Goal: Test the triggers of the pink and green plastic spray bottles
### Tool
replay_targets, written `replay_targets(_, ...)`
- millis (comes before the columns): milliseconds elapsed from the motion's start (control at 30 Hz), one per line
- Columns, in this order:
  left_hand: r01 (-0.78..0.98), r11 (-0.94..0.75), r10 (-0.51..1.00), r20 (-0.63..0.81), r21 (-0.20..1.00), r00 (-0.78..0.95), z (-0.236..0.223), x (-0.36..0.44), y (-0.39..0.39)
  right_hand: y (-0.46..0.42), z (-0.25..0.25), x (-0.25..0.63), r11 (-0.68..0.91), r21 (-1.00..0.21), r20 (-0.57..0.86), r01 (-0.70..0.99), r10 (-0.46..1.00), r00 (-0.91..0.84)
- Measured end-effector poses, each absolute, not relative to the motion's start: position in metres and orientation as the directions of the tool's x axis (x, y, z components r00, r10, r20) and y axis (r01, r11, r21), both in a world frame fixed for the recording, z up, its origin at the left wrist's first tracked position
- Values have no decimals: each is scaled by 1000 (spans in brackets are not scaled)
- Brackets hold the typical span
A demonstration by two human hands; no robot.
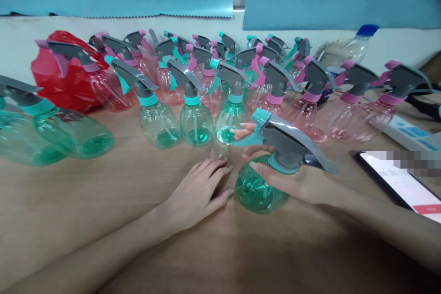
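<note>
The only view looks forward and slightly down from the person's head, close over the table (144, 206), facing the wall (138, 25).

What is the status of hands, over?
Right hand gripping green transparent plastic spray bottle. Left hand empty, resting on brown wooden table. Green and pink bottles beyond.

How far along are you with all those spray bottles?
Standing green spray bottles and pink spray bottles look done: their sprayers are on. The right hand holds another green spray bottle, sprayer on too; the left hand rests on the table. I can't tell what's left: no clearly visible bottle lacks a sprayer, but some are partly hidden.
</note>
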State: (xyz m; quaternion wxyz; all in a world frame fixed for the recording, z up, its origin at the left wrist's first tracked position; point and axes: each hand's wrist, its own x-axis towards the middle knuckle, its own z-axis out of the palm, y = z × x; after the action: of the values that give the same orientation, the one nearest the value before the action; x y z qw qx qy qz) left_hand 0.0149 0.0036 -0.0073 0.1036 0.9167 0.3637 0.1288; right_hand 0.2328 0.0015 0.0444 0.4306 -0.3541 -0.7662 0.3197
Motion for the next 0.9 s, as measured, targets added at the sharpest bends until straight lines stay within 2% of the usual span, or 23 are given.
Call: replay_targets(900, 639, -718, 689, 155, 277, 708, -7, 15, 3, 1, 46, 232, 508, -834, 403, 216, 828, -391)
